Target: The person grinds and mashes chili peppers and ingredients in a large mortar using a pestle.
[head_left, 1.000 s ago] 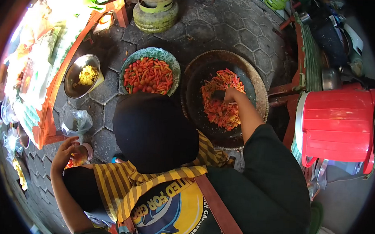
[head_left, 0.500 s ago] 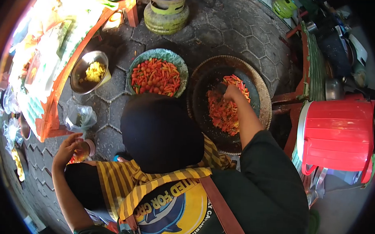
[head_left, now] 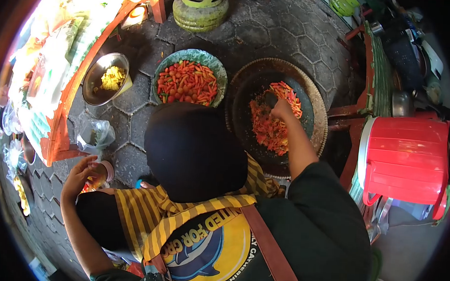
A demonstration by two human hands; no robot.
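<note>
My right hand (head_left: 281, 110) is closed on a dark pestle (head_left: 270, 98), over crushed red chilies (head_left: 267, 129) in a wide dark stone mortar (head_left: 240, 116). Whole and cut chilies (head_left: 288, 96) lie at the mortar's upper right. The mortar sits on a round woven tray (head_left: 318, 96). At the left, my left hand (head_left: 80, 175) is raised above a black-clothed knee, its fingers loosely bent and apart, with nothing visible in them. A container with a pink rim (head_left: 106, 170) stands beside it, partly behind the fingers.
A green-white bowl (head_left: 220, 71) holds chilies and small tomatoes. A metal bowl (head_left: 90, 81) holds yellow food. There are a plastic bag (head_left: 97, 137), a gas cylinder (head_left: 199, 16), an orange-edged table (head_left: 67, 108) and a red tub (head_left: 407, 159). A black cloth-covered shape (head_left: 195, 152) fills the middle.
The view has shifted slightly. My right hand and the pestle have made small movements over the crushed chilies. My left hand has stayed near the pink-rimmed container.
</note>
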